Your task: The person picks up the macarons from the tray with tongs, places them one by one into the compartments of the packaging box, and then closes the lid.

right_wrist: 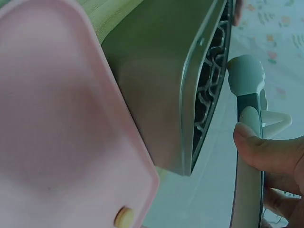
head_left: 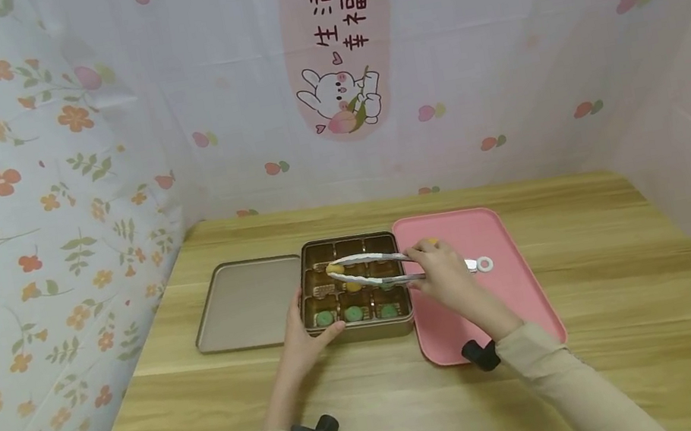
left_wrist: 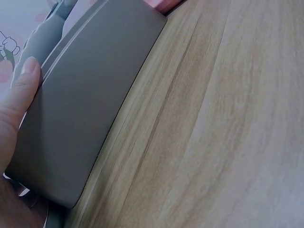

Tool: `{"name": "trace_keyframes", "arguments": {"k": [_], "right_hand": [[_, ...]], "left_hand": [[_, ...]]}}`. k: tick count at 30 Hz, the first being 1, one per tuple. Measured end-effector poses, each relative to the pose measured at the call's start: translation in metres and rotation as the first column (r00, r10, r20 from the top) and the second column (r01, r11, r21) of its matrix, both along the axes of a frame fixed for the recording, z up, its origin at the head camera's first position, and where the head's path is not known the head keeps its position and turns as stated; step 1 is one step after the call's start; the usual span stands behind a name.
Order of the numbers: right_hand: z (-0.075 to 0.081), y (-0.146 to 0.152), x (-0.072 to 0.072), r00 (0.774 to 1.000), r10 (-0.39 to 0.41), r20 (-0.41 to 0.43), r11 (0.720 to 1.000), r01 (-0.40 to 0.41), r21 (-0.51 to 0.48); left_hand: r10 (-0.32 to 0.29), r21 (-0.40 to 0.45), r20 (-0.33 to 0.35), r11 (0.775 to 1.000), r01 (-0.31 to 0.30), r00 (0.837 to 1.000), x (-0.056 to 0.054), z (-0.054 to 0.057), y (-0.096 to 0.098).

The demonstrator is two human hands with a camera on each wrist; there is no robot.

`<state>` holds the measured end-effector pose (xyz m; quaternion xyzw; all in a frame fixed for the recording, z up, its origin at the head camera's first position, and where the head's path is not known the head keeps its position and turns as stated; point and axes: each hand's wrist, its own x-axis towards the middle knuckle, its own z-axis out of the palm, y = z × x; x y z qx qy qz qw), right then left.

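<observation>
My right hand (head_left: 442, 272) grips metal tongs (head_left: 367, 258) with white scalloped tips. A small yellow cookie (head_left: 335, 269) is pinched between those tips, over the left side of a divided tin box (head_left: 366, 331). My left hand (head_left: 302, 346) holds the box at its front left corner, thumb (left_wrist: 29, 71) along the front rim and fingers down the left side. Green cookies (head_left: 353, 313) sit in the three front compartments. Another yellow cookie (head_left: 354, 286) lies in the middle compartment, and a green one beside it is partly hidden under the tongs.
Left of the box lies a flat tin lid (head_left: 250, 305). A pink tray (head_left: 476, 323) stands against the box's right side, with a yellow cookie (right_wrist: 124, 217) near its edge, partly behind my right hand in the head view. Patterned cloth (head_left: 223, 152) walls the wooden table (head_left: 620, 275) behind and left.
</observation>
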<state>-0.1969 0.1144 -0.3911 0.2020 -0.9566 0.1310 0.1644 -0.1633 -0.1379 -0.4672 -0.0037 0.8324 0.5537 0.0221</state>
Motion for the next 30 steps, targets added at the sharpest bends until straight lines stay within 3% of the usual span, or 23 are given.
{"name": "trace_keyframes", "arguments": {"k": [7,19,22,24,28,30], "right_hand": [[-0.002,-0.012,-0.002,0.993,0.051,-0.111,0.996,-0.042,0.084],[-0.007,-0.011,-0.002,0.992,0.042,-0.117,0.998,-0.035,0.06],[-0.006,-0.001,-0.003,0.997,-0.013,-0.07,1.0,0.013,-0.002],[-0.005,0.008,-0.004,0.998,-0.063,0.004,0.997,0.063,-0.054],[-0.002,0.038,-0.008,0.972,-0.155,0.179,0.975,0.18,-0.133],[-0.003,0.056,-0.01,0.957,-0.19,0.217,0.965,0.223,-0.139]], "left_hand": [[-0.002,0.001,-0.006,1.0,0.002,1.0,0.002,-0.001,0.001],[0.005,-0.013,0.007,1.0,-0.005,1.0,0.0,-0.003,0.0],[0.005,-0.004,0.005,1.0,-0.005,1.0,0.0,-0.002,0.0],[0.01,0.003,0.011,1.0,-0.01,1.0,0.001,-0.002,0.0],[0.01,0.008,0.012,1.0,-0.01,1.0,0.001,-0.003,0.0],[0.009,0.009,0.012,1.0,-0.009,1.0,0.001,-0.003,0.0]]}}
